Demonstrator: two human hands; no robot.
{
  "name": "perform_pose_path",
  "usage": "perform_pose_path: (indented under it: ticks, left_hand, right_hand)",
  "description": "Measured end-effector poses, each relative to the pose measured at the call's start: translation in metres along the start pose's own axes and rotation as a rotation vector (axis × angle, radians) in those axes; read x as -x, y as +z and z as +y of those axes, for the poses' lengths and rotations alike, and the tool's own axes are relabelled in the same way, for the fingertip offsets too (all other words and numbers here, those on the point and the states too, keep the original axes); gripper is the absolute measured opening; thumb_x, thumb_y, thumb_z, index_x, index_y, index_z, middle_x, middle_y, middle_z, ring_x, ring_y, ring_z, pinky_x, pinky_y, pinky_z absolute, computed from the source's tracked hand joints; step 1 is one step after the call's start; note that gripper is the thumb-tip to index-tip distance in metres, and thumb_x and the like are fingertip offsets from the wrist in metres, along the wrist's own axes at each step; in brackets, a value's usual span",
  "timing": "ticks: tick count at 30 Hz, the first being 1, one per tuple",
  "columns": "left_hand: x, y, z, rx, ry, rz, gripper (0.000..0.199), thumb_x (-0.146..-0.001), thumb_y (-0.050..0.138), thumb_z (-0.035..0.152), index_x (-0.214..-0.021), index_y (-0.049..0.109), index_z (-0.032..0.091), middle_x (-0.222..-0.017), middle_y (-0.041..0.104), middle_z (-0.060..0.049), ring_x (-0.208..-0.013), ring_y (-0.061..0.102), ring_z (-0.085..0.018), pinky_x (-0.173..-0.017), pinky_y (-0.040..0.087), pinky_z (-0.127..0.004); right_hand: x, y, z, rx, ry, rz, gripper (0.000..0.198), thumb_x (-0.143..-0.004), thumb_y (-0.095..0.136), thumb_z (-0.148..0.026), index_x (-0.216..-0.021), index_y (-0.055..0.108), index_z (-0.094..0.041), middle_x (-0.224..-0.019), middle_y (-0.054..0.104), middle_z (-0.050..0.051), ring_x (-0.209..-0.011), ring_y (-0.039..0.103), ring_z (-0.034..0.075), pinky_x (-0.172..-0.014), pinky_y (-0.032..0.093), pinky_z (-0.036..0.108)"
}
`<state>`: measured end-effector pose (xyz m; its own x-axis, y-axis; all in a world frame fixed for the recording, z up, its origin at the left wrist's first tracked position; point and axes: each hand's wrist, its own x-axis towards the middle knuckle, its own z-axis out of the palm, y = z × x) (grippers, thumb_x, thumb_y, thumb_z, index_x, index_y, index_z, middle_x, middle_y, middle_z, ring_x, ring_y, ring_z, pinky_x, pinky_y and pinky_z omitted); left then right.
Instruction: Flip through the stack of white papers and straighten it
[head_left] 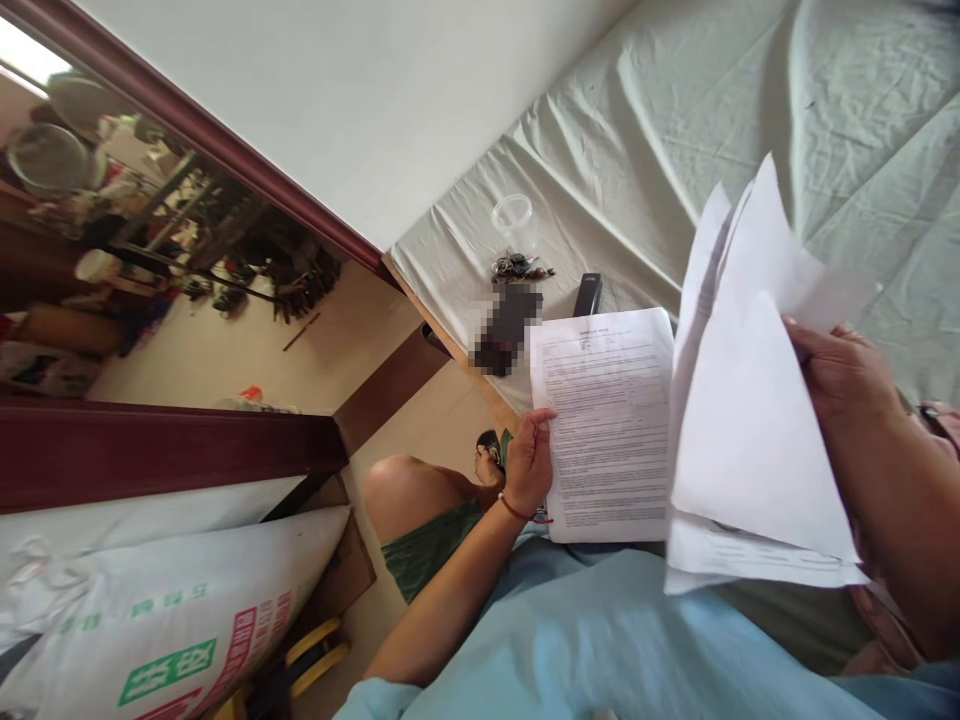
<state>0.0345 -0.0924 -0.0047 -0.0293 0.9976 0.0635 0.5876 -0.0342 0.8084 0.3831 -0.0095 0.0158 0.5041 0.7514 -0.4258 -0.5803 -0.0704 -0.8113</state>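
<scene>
My left hand, a red cord at its wrist, grips the left edge of a printed sheet with thumb and fingers closed. The sheet's dense text faces me above my lap. On the right, my right hand is closed on several loose white papers, which fan out and curl upward. Their backs look mostly blank, though some print shows on a lower sheet. These papers overlap the printed sheet's right edge. Part of my right hand's fingers is hidden behind the papers.
On the cloth-covered bed are a clear plastic cup, a bunch of keys, a blurred-out dark object and a black oblong object. A white woven sack stands lower left, beside a doorway to a cluttered room.
</scene>
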Motion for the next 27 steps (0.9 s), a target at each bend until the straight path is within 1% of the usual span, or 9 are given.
perform_pose_path:
  ticks: [2,5,6,8,10,12,15,21,27]
  left_hand:
    - [0.0,-0.001,0.0,-0.005,0.014,-0.013,0.036,-0.108,0.042,0.045,-0.113,0.068,0.021,-0.076,0.063,0.001,-0.064,0.054,-0.014,-0.064,0.044,-0.027]
    - [0.0,-0.003,0.001,-0.023,0.005,-0.062,0.032,-0.107,0.046,0.043,-0.113,0.069,0.021,-0.065,0.053,0.004,-0.058,0.048,-0.014,-0.06,0.041,-0.027]
    - [0.0,-0.004,0.002,-0.028,0.001,-0.078,0.031,-0.107,0.047,0.042,-0.111,0.069,0.021,-0.064,0.053,0.004,-0.058,0.049,-0.014,-0.06,0.041,-0.027]
    - [0.0,-0.005,0.005,-0.027,0.0,-0.095,0.03,-0.107,0.046,0.04,-0.107,0.07,0.021,-0.07,0.06,0.001,-0.062,0.053,-0.015,-0.063,0.045,-0.027]
    - [0.0,-0.006,0.007,-0.028,0.0,-0.096,0.031,-0.107,0.045,0.039,-0.105,0.07,0.021,-0.077,0.066,-0.001,-0.067,0.057,-0.015,-0.067,0.048,-0.028]
    - [0.0,-0.005,0.007,-0.029,0.002,-0.09,0.031,-0.108,0.044,0.04,-0.105,0.07,0.021,-0.082,0.07,-0.002,-0.07,0.06,-0.016,-0.069,0.05,-0.029]
    - [0.0,-0.004,0.005,-0.013,0.024,-0.085,0.035,-0.109,0.042,0.042,-0.104,0.07,0.022,-0.089,0.073,-0.003,-0.076,0.064,-0.016,-0.073,0.052,-0.029]
    - [-0.001,-0.002,-0.001,0.035,0.082,-0.1,0.039,-0.11,0.041,0.047,-0.104,0.07,0.021,-0.088,0.073,-0.003,-0.077,0.065,-0.016,-0.074,0.053,-0.029]
    - [-0.003,-0.002,0.001,0.045,0.102,-0.111,0.039,-0.11,0.04,0.048,-0.102,0.069,0.022,-0.083,0.071,-0.002,-0.071,0.063,-0.014,-0.069,0.052,-0.028]
  right_hand:
    - [0.002,0.003,-0.003,0.003,0.016,0.016,0.025,-0.055,0.083,-0.001,-0.077,0.074,-0.009,-0.081,0.079,0.009,-0.067,0.073,0.021,-0.062,0.069,0.033]
    - [0.005,0.006,-0.007,0.016,0.025,0.025,0.022,-0.053,0.084,-0.001,-0.068,0.071,-0.01,-0.081,0.079,0.009,-0.056,0.067,0.015,-0.057,0.068,0.031]
    - [0.005,0.006,-0.007,0.02,0.023,0.022,0.022,-0.052,0.085,-0.002,-0.067,0.071,-0.009,-0.081,0.079,0.009,-0.054,0.066,0.014,-0.056,0.067,0.03]
    - [0.004,0.005,-0.006,0.022,0.005,0.004,0.024,-0.049,0.087,-0.003,-0.066,0.071,-0.01,-0.082,0.079,0.009,-0.052,0.064,0.013,-0.055,0.067,0.03]
    - [0.003,0.002,-0.002,0.021,-0.021,-0.022,0.027,-0.046,0.088,-0.005,-0.069,0.073,-0.01,-0.081,0.08,0.008,-0.055,0.067,0.015,-0.056,0.068,0.031]
    - [0.001,0.0,0.003,0.022,-0.043,-0.055,0.035,-0.046,0.089,-0.006,-0.079,0.078,-0.011,-0.081,0.08,0.007,-0.059,0.07,0.018,-0.058,0.068,0.032]
    - [0.0,-0.002,0.009,0.031,-0.062,-0.09,0.043,-0.05,0.09,-0.01,-0.092,0.081,-0.011,-0.083,0.08,0.007,-0.062,0.072,0.02,-0.061,0.069,0.032]
    - [-0.002,-0.002,0.008,0.017,-0.065,-0.104,0.034,-0.05,0.088,-0.008,-0.083,0.079,-0.011,-0.086,0.081,0.008,-0.067,0.075,0.021,-0.068,0.069,0.03]
    - [-0.006,-0.004,0.008,0.022,-0.051,-0.109,0.033,-0.048,0.088,-0.008,-0.078,0.077,-0.013,-0.086,0.081,0.007,-0.071,0.076,0.022,-0.07,0.069,0.03]
